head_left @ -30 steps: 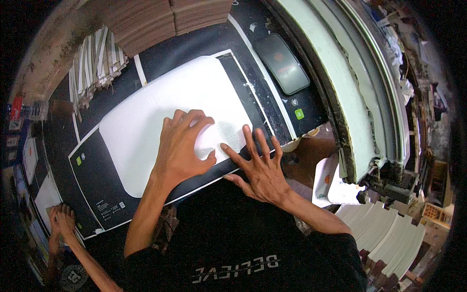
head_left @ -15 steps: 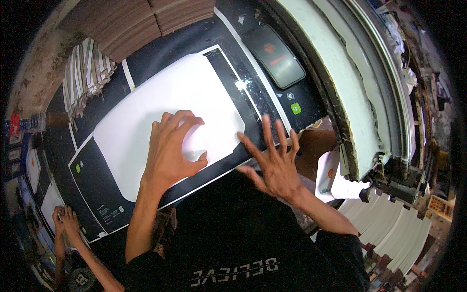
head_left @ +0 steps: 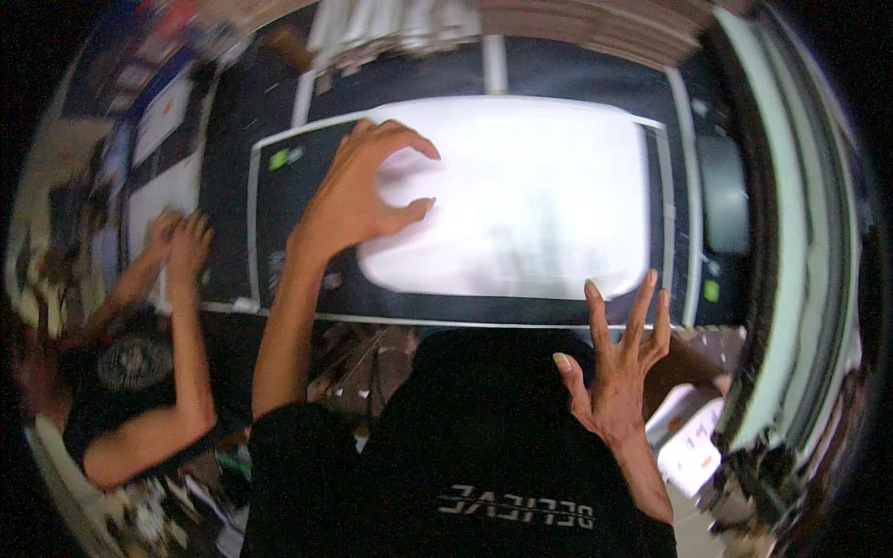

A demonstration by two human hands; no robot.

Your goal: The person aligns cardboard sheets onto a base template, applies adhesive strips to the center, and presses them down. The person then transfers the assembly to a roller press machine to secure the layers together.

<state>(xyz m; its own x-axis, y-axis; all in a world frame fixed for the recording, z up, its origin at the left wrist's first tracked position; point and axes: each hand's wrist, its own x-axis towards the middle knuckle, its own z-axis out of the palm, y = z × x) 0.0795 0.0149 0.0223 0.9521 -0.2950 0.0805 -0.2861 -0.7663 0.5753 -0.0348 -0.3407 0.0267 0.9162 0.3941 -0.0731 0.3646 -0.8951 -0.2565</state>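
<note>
A white sheet with rounded corners [head_left: 521, 205] lies on a black panel [head_left: 312, 200] that has a thin pale border. Over the sheet's left end is my left hand [head_left: 358, 191], thumb and fingers curved apart like a C, with nothing between them. I cannot tell whether it touches the sheet. My right hand [head_left: 619, 367] is near the sheet's lower right corner, at the table's near edge. Its fingers are spread and it holds nothing. The picture is somewhat smeared by motion.
A dark phone [head_left: 723, 195] lies right of the panel, beside a long pale machine edge [head_left: 786, 232]. Bundled white strips [head_left: 391, 28] and brown stacks [head_left: 595, 28] stand at the back. A co-worker's hands [head_left: 181, 242] are at the left. Printed white pieces [head_left: 693, 451] sit lower right.
My view has turned toward the left, showing more of the co-worker. My left hand has shifted from the sheet's middle to its left end. My right hand stays spread near the lower right corner.
</note>
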